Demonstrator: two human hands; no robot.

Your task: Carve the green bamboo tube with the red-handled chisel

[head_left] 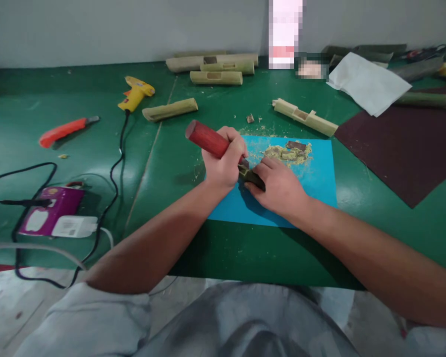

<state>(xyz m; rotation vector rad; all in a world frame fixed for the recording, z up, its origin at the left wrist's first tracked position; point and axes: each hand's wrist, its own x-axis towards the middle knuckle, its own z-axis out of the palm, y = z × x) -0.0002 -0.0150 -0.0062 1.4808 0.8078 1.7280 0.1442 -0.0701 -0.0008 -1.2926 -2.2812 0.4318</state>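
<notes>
My left hand (223, 161) is closed round the red wooden handle (206, 138) of a carving tool; the handle points up and left, and the blade is hidden behind my fingers. My right hand (278, 186) is closed on a small dark green piece of bamboo (251, 177), pressing it onto the blue mat (315, 186). The tool's working end meets this piece between my two hands. A heap of pale shavings (288, 152) with a small dark chip lies on the mat just beyond my right hand.
Several cut bamboo sections (215, 67) lie at the back of the green table (171, 163), one more (305, 117) beyond the mat. A yellow glue gun (136, 93), an orange utility knife (65, 130), a purple power strip (54, 210) with cables sit left. Dark sandpaper sheet (405, 148) and white paper (369, 82) lie right.
</notes>
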